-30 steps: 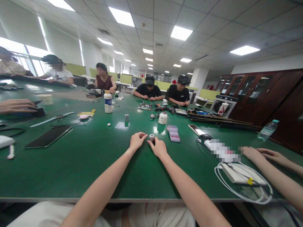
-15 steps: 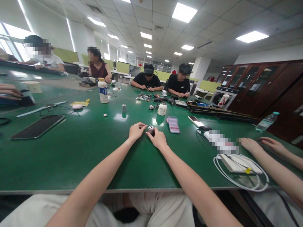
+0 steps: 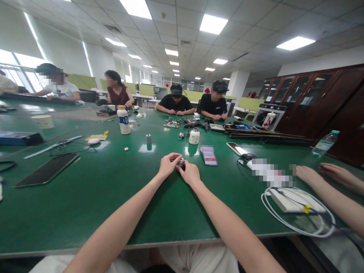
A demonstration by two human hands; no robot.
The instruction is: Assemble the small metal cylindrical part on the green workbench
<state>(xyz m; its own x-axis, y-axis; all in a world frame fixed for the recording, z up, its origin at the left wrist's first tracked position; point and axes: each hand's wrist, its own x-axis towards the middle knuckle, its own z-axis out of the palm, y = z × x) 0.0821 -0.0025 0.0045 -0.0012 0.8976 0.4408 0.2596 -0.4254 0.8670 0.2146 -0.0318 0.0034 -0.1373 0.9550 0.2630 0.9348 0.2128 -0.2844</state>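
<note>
See a short grey metal cylinder [image 3: 181, 163], ringed on top, between both hands, seemingly upright on the glossy green tabletop [image 3: 176, 216]. Looks light enough for fingertips yet perhaps dense, stiff, hardly fragile, possibly slippery along the smooth wall; best taken low around the side, thumb opposite fingers. Appears clamped between thumb and fingers of the bare right hand [image 3: 190, 173]. At the left of the rim, find the bare left hand [image 3: 168, 165], fingertips close together; cannot tell whether pinching. Farther left, note a similar upright grey cylinder [image 3: 148, 139]; farther and slightly right, a rounded white jar [image 3: 194, 137].
</note>
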